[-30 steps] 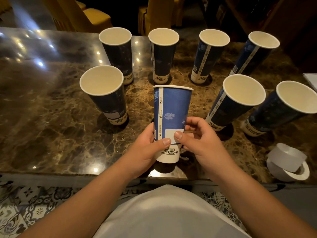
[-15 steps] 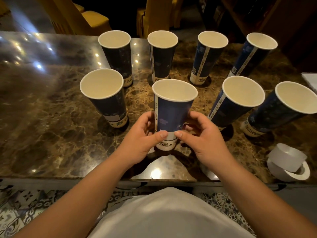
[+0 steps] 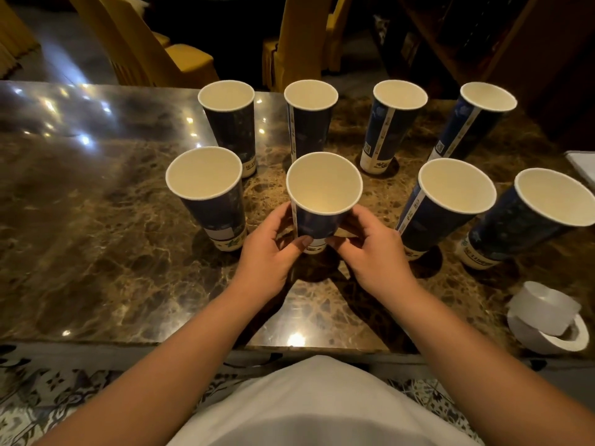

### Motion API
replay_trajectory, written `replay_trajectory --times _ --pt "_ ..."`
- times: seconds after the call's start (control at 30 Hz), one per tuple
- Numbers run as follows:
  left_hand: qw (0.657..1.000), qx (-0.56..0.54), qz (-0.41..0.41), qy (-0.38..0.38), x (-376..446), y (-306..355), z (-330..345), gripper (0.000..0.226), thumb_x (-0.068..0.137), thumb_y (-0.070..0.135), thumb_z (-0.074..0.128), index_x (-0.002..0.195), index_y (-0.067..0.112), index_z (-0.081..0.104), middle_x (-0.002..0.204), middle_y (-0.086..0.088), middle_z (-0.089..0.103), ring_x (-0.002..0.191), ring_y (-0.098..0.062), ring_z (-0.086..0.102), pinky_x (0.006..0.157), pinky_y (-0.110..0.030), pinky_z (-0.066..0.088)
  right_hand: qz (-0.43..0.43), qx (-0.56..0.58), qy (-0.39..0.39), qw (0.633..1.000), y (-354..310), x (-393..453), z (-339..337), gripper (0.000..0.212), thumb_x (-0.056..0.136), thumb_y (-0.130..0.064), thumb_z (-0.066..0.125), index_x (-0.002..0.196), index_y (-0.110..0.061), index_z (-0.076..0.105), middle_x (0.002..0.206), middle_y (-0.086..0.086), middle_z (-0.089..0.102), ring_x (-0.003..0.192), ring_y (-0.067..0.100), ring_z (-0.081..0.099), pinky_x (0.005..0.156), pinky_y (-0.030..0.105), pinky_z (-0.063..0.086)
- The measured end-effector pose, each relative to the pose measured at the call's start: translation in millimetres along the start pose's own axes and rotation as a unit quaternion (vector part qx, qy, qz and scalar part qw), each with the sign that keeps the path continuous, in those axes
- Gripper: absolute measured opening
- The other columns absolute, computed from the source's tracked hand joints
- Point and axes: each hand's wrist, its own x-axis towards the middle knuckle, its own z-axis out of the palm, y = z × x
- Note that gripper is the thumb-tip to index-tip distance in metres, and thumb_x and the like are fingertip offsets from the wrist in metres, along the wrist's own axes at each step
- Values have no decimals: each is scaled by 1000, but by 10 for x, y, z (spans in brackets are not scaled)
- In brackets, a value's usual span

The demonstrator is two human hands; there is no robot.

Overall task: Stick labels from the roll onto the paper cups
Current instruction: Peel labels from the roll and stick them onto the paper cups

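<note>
Marble table (image 3: pixel 96 220), dim room, yellow chairs (image 3: pixel 180 59) behind. Eight cups on it in two rows of four.

Held cup (image 3: pixel 322 201): second from left in the near row. A second ago it was lifted and turned face-on, both thumbs pressing a white label low on its wall. Half a second ago it was tipping back upright. Now it stands on the table, mouth up, back in line. The label is mostly hidden by the thumbs; only a white patch shows between them, near the base.

Left hand (image 3: pixel 267 252) is wrapped around the cup's left side, thumb on the front low down. Right hand (image 3: pixel 370 249) mirrors it on the right side. Both hands are closed on the cup, not released.

Read: this cup's label looks applied and pressed, and the cup is set back in its slot. That step is near done; letting go remains.

Neighbour cup (image 3: pixel 209 201) to the left shows a white label (image 3: pixel 222 234) low on its wall, so likely done too. The other six: can't tell from here, their near faces are dark or turned away.

Roll (image 3: pixel 547 320) lies near the right front edge, well apart from both hands, loose strip curling up. Next label has to come from there, right hand closest.
</note>
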Motion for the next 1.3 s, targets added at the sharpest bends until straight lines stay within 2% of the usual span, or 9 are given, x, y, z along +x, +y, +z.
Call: replay_trajectory --times 0.2,0.37,0.6,0.7,0.77,0.83,0.9,1.13,1.3 --pt "999 32 -1 0 1 -70 5 57 90 22 66 143 29 44 139 12 56 130 -6 50 107 -44 45 6 -31 -13 999 -17 13 34 59 88 -22 69 141 -32 44 126 -17 58 113 -5 48 79 1 33" --pt "998 54 -11 -13 28 -81 1 57 93 21 62 145 29 41 137 12 57 124 1 53 104 -35 48 4 -57 -20 998 -30 21 48 57 89 -24 67 140 -33 44 123 -17 59 108 -6 48 74 0 31" --pt "995 78 -57 -28 -48 -101 27 65 91 27 65 147 30 33 143 10 52 130 -5 48 108 -34 43 12 -96 -44 994 -4 -50 77 56 88 -25 69 138 -31 45 126 -10 63 111 2 55 88 18 41" --pt "991 99 -71 -46 -153 -99 6 71 89 31 66 149 28 28 147 11 46 126 4 46 102 -18 40 21 -131 -60 989 21 -154 79 67 88 -31 69 146 -26 36 138 -4 56 126 12 52 93 18 38" --pt "976 205 -35 -69 -262 -108 -37 69 90 34 64 149 22 29 147 7 44 131 -2 42 102 -16 33 29 -161 -70 984 50 -268 59 72 89 -34 68 149 -23 30 146 -2 48 133 14 46 98 20 37" --pt "914 391 59 -88 -388 -110 -100 63 91 40 60 145 15 38 148 -3 46 137 -15 40 106 -25 34 20 -206 -83 975 93 -394 38 73 89 -38 65 150 -25 28 151 -3 42 137 13 41 105 25 36" --pt "862 484 109 -100 -498 -124 -136 64 90 48 54 142 13 43 149 -9 45 138 -24 41 106 -37 41 6 -254 -103 962 131 -520 31 76 88 -44 63 151 -27 25 157 -5 33 143 11 31 112 27 29" --pt "841 500 81 -191 -687 -124 -89 86 86 76 20 155 28 0 164 -6 6 151 -26 5 118 -43 19 1 -327 -135 935 101 -938 -14 90 84 -73 43 153 -34 1 164 -9 -3 150 11 -5 121 38 15" --pt "838 484 103 -230 -716 -55 92 87 84 78 19 155 27 10 164 -6 10 151 -28 8 118 -44 19 31 -353 -115 928 124 -1172 -256 91 80 -79 29 153 -35 -2 163 -9 -9 149 10 -11 120 39 12"
